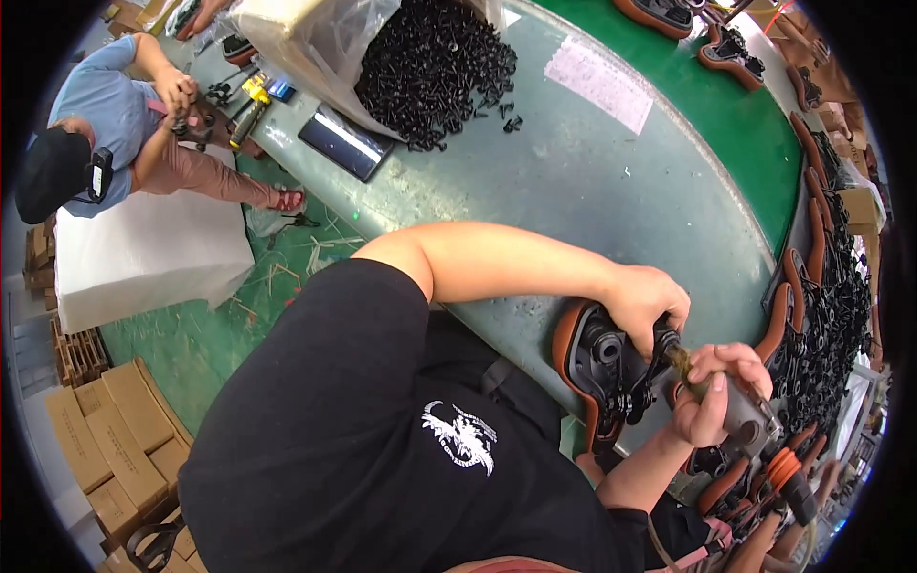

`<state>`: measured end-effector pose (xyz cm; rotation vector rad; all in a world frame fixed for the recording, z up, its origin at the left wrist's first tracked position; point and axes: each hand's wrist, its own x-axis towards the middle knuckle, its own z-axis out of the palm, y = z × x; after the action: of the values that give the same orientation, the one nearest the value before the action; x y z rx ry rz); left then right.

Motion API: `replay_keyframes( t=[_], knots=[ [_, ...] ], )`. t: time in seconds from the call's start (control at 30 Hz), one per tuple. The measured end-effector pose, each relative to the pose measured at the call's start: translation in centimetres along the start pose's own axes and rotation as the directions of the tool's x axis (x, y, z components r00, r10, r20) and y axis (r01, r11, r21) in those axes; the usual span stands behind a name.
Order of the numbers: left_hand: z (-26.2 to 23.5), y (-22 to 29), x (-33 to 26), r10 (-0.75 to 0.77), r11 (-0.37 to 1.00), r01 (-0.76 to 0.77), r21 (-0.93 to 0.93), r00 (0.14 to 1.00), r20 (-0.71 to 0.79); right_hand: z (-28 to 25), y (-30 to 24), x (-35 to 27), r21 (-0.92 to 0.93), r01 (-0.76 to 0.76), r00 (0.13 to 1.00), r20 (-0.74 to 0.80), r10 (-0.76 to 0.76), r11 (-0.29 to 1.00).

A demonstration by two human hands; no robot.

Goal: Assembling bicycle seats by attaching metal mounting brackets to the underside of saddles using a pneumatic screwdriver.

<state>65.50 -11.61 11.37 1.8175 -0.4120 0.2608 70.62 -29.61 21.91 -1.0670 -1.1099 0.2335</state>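
Observation:
A bicycle saddle [569,346] with a brown edge lies upside down at the near edge of the bench, its black underside and springs facing up. My left hand [650,301] reaches over it, fingers curled down onto a black clamp fitting [663,340] at its far side. In my right hand [712,396] is a grey metal power driver [750,420], its nose pointing at that fitting. The driver's tip and the ends of my left fingers are partly hidden. An orange coiled piece [783,468] shows just beyond the driver's rear end.
A big pile of black bolts [430,72] spills from a plastic-lined box [287,43] on the bench [535,181]. Beside it lie a phone [345,143] and a paper sheet [599,84]. Several saddles [788,296] line the right. A co-worker [105,124] sits at far left, near cartons [119,439].

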Motion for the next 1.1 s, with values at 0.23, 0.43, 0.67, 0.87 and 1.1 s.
replay_keyframes(
  t=[0.23, 0.43, 0.67, 0.87, 1.1],
  knots=[
    [0.1, 0.1, -0.3, 0.007, 1.000, -0.007, -0.005, 0.999, -0.031, -0.2, 0.5, 0.5, 0.053, -0.104, 0.994, 0.040, 0.102, 0.993],
    [-0.6, 0.5, -1.0, -0.071, 0.996, 0.071, 0.052, 0.997, 0.014, 1.4, -1.4, 0.6, -0.104, -0.143, 0.989, -0.059, 0.137, 0.984],
    [-8.6, 4.4, 0.2, -0.074, 0.969, 0.095, 0.228, 0.992, -0.098, -0.9, -10.4, -2.8, -0.048, 0.014, 0.972, -0.235, -0.025, 0.999],
    [-24.8, -2.3, 9.8, 0.015, 0.981, 0.149, 0.121, 0.569, -0.822, -3.4, -9.5, -6.4, 0.145, -0.250, 0.699, -0.657, 0.282, 0.957],
    [-22.9, 1.5, 2.7, -0.073, 0.471, 0.393, 0.790, 0.910, -0.409, -6.3, -9.5, -11.7, 0.063, -0.586, 0.363, -0.871, 0.331, 0.808]
  ],
)
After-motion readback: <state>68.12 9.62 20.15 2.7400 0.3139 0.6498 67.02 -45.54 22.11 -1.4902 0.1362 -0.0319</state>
